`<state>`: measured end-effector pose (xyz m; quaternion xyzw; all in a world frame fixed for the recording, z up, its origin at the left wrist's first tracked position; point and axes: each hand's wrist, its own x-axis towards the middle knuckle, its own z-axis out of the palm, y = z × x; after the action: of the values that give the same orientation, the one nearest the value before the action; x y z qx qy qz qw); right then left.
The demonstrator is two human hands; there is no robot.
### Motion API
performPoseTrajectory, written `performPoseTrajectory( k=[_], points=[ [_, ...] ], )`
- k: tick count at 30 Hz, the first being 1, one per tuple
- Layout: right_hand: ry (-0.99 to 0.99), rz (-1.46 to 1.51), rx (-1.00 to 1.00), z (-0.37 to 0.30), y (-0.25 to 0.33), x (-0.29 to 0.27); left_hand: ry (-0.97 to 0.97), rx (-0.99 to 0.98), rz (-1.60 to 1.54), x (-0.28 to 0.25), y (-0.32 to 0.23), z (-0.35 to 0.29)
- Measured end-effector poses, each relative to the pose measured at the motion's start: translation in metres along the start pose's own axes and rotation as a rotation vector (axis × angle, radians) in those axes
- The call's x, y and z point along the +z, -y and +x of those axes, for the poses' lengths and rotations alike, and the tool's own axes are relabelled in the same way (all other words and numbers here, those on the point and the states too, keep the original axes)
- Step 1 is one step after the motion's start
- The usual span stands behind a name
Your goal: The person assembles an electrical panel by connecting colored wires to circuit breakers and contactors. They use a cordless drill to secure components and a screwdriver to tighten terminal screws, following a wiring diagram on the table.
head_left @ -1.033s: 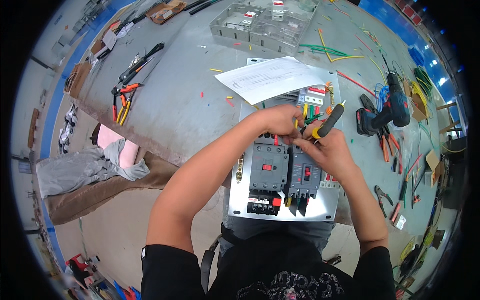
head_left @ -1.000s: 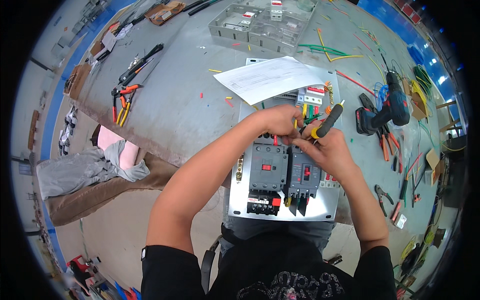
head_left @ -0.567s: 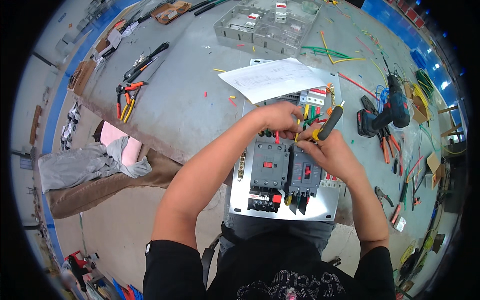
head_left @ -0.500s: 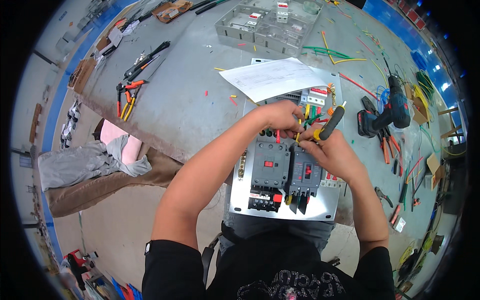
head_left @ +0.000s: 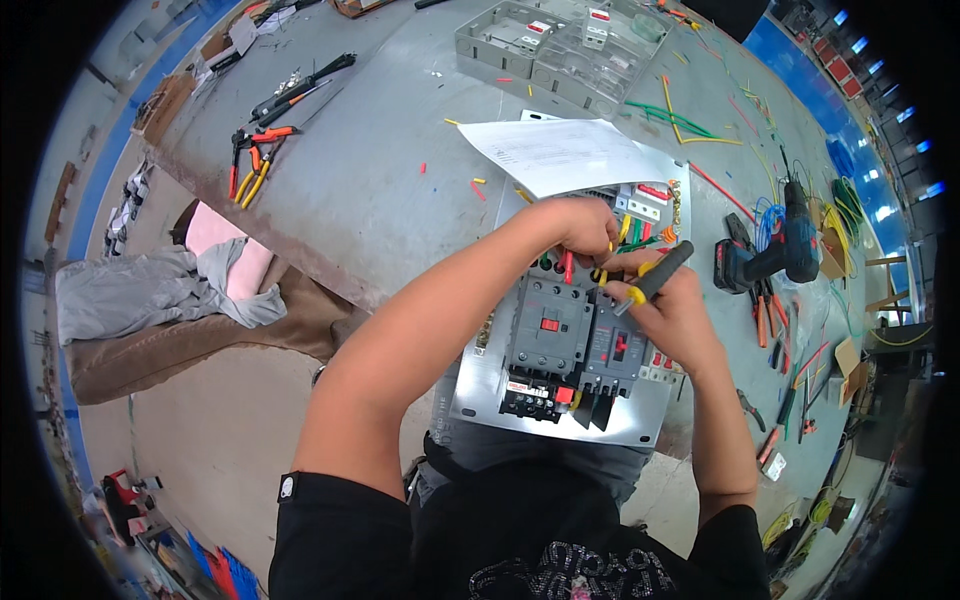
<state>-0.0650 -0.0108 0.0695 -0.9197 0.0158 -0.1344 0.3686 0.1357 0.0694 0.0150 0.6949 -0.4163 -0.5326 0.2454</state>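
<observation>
My left hand [head_left: 583, 226] is closed, its fingertips pinching a short yellow wire [head_left: 611, 246] above the dark grey circuit breaker [head_left: 613, 347]. Held in my right hand [head_left: 672, 308] is a screwdriver [head_left: 667, 269] with a dark grey and yellow handle, slanting up to the right. The right fingertips sit close to the same wire, by the breaker's upper terminals, which the fingers partly hide. To the breaker's left stands a grey contactor [head_left: 549, 324] with a red wire [head_left: 568, 266] at its top. Both devices are mounted on a shiny metal plate [head_left: 482, 398].
A printed paper sheet [head_left: 560, 155] covers the plate's upper part. To the right lie a cordless drill [head_left: 780, 245] and several hand tools. Orange-handled pliers [head_left: 262, 140] are at the left. A clear-lidded grey box [head_left: 560, 60] stands at the back, near wire scraps.
The view has shifted slightly. My right hand has turned the screwdriver a little, and both hands remain at the top of the breaker.
</observation>
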Motion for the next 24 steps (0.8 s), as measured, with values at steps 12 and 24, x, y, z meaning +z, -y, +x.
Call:
performPoseTrajectory(
  k=[12, 24],
  points=[
    [-0.029, -0.149, 0.034, 0.000, -0.004, 0.001, -0.034, 0.053, 0.007, 0.004, 0.004, -0.002],
    [-0.066, -0.143, -0.014, -0.011, -0.014, 0.011, -0.258, 0.215, 0.300, 0.010, 0.007, -0.019]
  ],
)
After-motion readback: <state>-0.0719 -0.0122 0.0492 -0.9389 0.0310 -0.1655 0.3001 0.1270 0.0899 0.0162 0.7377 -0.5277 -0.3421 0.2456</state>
